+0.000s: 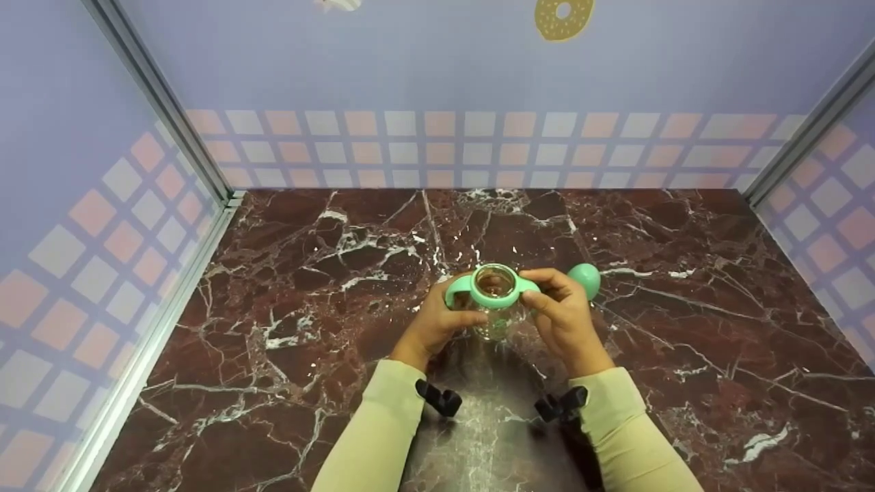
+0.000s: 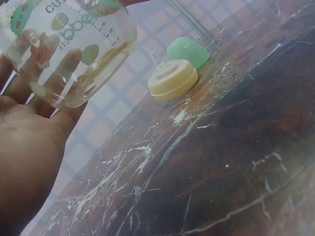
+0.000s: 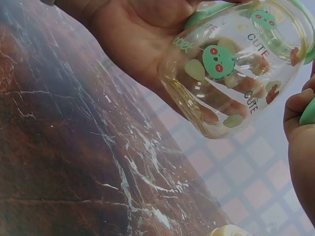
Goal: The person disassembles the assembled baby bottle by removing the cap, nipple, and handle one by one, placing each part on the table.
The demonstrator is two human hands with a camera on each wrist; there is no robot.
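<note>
A clear baby bottle point(image 1: 493, 324) with printed green characters stands between the hands, its mouth uncovered. A green two-handled ring point(image 1: 495, 301) sits around its neck. My left hand point(image 1: 437, 320) holds the bottle from the left side, its fingers behind the clear wall and its thumb across the front. On the right, my right hand point(image 1: 564, 316) pinches the ring's right handle between thumb and fingers. In the left wrist view, a yellow collar with a clear nipple point(image 2: 172, 81) lies on the table beside a green domed cap point(image 2: 189, 51). My right hand hides that collar in the head view.
Dark red marbled tabletop point(image 1: 307, 383) lies under the arms. A tiled-pattern back wall point(image 1: 444, 143) and side walls with metal edges point(image 1: 219, 198) enclose it. A black wrist mount sits at each sleeve.
</note>
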